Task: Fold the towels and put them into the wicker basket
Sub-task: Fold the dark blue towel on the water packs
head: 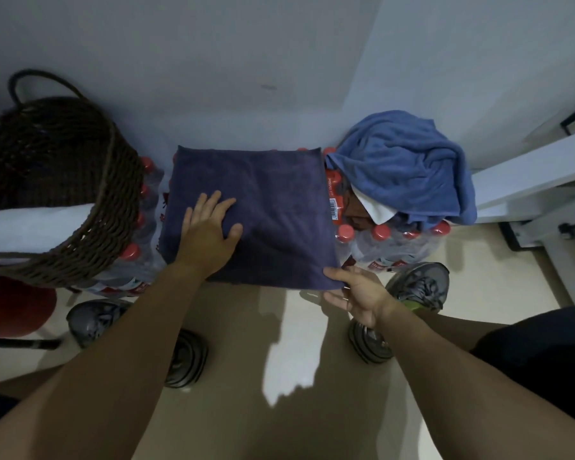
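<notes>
A dark navy towel (279, 207) lies spread flat over packs of red-capped water bottles in the middle. My left hand (210, 227) presses flat on its left part with fingers straight. My right hand (356, 290) is at the towel's near right corner, thumb on top and fingers below, pinching that corner. A lighter blue towel (409, 167) lies crumpled on bottles at the right, with a white cloth (375, 207) showing under it. The dark wicker basket (90, 234) stands at the left with something white (34, 224) inside.
Shrink-wrapped bottle packs (392, 240) line the wall (213, 61). Shoes (422, 287) and round dark weights (186, 356) lie on the tiled floor near my arms. A red stool (17, 307) is at the lower left, a white frame (528, 180) at the right.
</notes>
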The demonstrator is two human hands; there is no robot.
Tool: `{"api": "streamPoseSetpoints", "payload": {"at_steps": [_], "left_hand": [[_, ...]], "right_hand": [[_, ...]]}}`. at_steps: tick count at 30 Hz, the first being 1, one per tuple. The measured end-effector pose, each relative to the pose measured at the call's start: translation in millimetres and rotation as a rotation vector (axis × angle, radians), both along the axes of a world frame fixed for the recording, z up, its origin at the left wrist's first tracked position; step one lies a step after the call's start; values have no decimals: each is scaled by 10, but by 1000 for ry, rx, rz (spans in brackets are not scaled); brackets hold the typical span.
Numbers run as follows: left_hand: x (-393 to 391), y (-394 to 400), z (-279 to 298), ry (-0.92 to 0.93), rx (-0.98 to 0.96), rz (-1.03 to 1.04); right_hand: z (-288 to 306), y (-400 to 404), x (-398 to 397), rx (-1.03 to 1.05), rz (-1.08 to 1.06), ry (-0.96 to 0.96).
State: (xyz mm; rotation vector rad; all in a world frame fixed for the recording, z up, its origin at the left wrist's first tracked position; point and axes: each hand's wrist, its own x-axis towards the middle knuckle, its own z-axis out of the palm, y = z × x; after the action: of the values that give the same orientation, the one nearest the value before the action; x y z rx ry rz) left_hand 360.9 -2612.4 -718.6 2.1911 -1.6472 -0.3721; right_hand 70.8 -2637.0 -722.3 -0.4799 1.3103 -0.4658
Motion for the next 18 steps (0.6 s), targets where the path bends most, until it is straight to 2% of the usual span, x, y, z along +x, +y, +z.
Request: {"api": "streamPoseSetpoints", "payload": {"at_steps": [2, 5, 7, 11, 13, 15, 18], "left_hand": [[-105, 3, 95, -12, 32, 46], [-455, 40, 339, 65, -198, 37], [-777, 55, 513, 197, -274, 10], [-1222, 87, 668, 540, -228, -25], [-1268, 131, 676, 599, -244, -75], [-1219, 135, 665, 580, -294, -92], [-1112, 92, 683, 631, -323, -14]], "right_hand": [[125, -27, -21, -18, 90, 20], [435, -171, 39, -58, 261, 108], [674, -308, 125, -101, 343, 198], [1127, -523, 398, -236, 400, 366], [1287, -601, 491, -271, 431, 425], [1405, -657, 532, -247, 483, 421], [1564, -714, 553, -228, 549, 303]]}}
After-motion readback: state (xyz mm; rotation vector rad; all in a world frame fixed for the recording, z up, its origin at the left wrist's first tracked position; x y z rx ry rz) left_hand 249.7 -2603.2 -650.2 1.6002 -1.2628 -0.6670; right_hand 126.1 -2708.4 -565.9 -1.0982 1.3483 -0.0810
